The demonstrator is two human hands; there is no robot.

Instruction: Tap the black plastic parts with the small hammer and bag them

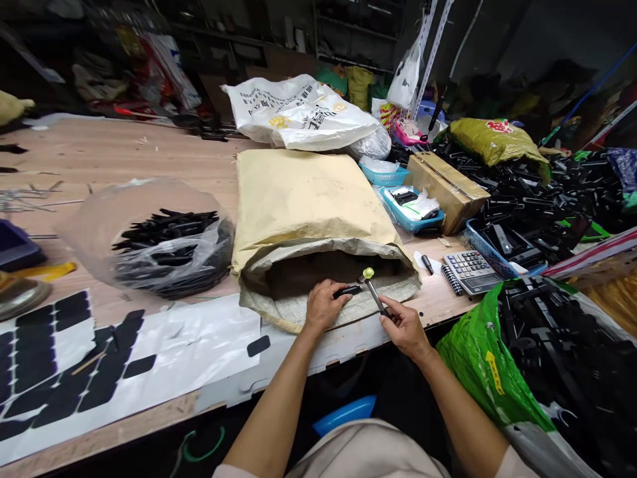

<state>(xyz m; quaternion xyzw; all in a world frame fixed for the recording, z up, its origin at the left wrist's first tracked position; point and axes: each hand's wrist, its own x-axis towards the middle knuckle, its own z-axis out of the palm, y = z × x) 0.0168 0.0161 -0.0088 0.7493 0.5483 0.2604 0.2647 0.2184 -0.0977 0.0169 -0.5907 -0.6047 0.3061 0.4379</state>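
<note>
My left hand (322,305) is closed on a small black plastic part (347,291), held at the mouth of a tan woven sack (303,199) that lies open toward me on the wooden bench. My right hand (404,325) grips the dark handle of a small hammer (374,289) whose yellow-green head sits just right of the black part's end, touching or nearly touching it. Both hands rest on the sack's folded lip.
A clear bag of black parts (164,249) lies left of the sack, and a white sheet with black pads (74,358) lies near the bench edge. A calculator (472,269), blue trays (413,216), a cardboard box (448,186) and heaps of black parts (542,199) crowd the right. A green bag (478,358) hangs at the right.
</note>
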